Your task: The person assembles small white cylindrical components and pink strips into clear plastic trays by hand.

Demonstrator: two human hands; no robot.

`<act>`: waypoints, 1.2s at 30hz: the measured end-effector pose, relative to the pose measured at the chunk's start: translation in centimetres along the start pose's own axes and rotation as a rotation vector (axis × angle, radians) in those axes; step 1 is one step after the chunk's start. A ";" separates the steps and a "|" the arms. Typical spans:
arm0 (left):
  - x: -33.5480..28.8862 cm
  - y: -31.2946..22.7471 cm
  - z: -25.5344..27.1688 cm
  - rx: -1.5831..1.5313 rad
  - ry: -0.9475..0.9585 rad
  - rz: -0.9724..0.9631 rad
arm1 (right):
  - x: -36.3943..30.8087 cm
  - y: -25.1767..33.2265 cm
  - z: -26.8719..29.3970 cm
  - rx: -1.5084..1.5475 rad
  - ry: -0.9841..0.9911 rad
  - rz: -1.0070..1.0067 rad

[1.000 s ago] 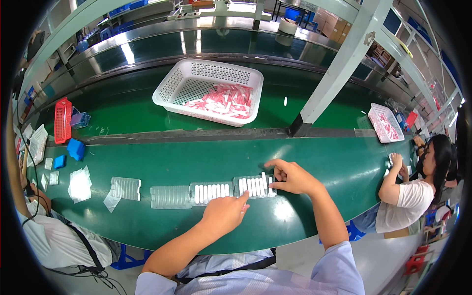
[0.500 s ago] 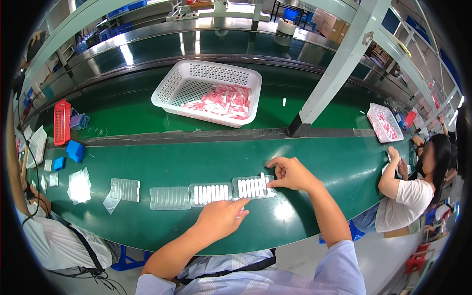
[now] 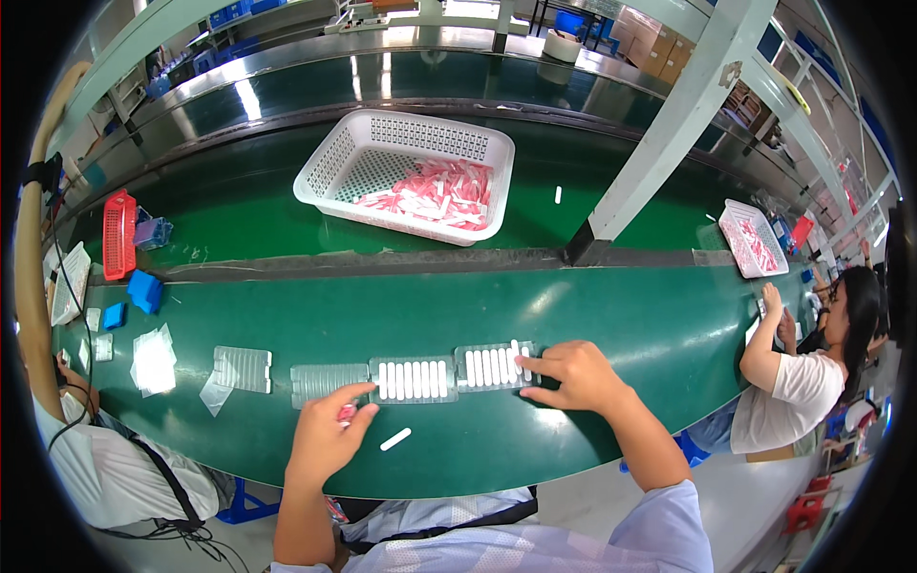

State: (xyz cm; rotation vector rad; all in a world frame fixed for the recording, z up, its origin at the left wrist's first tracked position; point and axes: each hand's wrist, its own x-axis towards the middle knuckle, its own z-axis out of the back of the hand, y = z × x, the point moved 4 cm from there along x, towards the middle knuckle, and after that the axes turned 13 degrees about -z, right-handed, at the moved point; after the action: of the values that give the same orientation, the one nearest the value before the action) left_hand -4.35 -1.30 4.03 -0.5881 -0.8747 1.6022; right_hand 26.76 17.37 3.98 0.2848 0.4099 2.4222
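My right hand [image 3: 578,375] is at the right end of a clear ribbed tray [image 3: 462,377] filled with white sticks [image 3: 489,367]. Its index finger touches the last stick, which pokes out above the others; thumb and finger are apart. My left hand [image 3: 325,435] is curled in front of an unfilled clear tray [image 3: 325,372], with small pink-and-white sticks [image 3: 347,413] partly hidden in its fingers. Between these trays lies another clear tray with a row of white sticks [image 3: 413,380]. One loose white stick [image 3: 395,439] rests on the green table right of my left hand.
A white basket [image 3: 320,196] of pink-and-white sticks stands beyond a dark ledge. Left lie another clear tray [image 3: 250,368], clear film sheets [image 3: 153,361], blue blocks [image 3: 145,291] and a red basket [image 3: 119,234]. A white post [image 3: 659,134] rises at right; a co-worker [image 3: 807,382] sits beyond.
My left hand has moved left, away from the filled trays, and a loose white stick now lies on the table. My right hand has shifted slightly right and nearer, its fingers more stretched out.
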 end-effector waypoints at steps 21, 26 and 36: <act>3.9 -0.3 -2.5 0.359 0.304 -0.170 | 0.3 0.2 -0.8 0.141 -0.081 0.002; 4.9 -0.6 -2.0 0.429 0.374 -0.126 | -0.3 0.2 -0.8 0.173 -0.030 -0.025; 6.1 0.9 -2.0 0.238 0.231 -0.066 | 0.0 0.5 -1.1 0.155 -0.069 -0.011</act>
State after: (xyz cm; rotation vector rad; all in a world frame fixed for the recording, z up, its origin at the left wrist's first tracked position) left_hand -4.64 5.00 2.57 -0.5563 -0.5182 1.5168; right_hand 26.21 16.77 3.14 0.4311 0.5679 2.3667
